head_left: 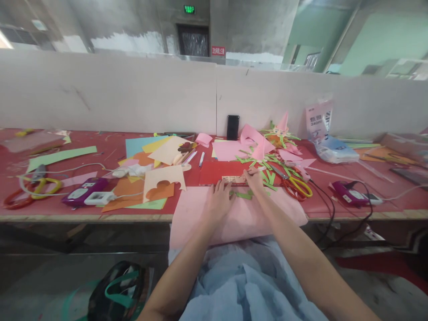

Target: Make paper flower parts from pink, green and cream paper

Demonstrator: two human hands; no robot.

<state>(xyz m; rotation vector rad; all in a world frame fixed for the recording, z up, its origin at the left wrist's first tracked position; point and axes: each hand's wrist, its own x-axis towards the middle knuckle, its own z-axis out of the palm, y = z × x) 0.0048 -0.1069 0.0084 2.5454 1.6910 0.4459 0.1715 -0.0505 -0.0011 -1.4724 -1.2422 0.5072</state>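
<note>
A small cream paper slip (233, 179) with rows of marks lies on a red sheet (214, 171) in front of me. My right hand (254, 182) is closed at the slip's right end, pinching a slim white pen (260, 169) whose tip is hidden by the fingers. My left hand (220, 197) rests with fingers spread at the slip's lower left edge. Beneath both hands a large pink sheet (197, 214) hangs over the table edge towards my lap. Green paper scraps (243, 195) lie between the hands.
Scissors (296, 185) with yellow and red handles lie right of my right hand, beside pink and green paper cuttings (262, 154). Coloured sheets (163, 180) and a white marker (201, 159) are at left. A phone (233, 127) leans on the partition. Purple devices (85, 191) trail cables.
</note>
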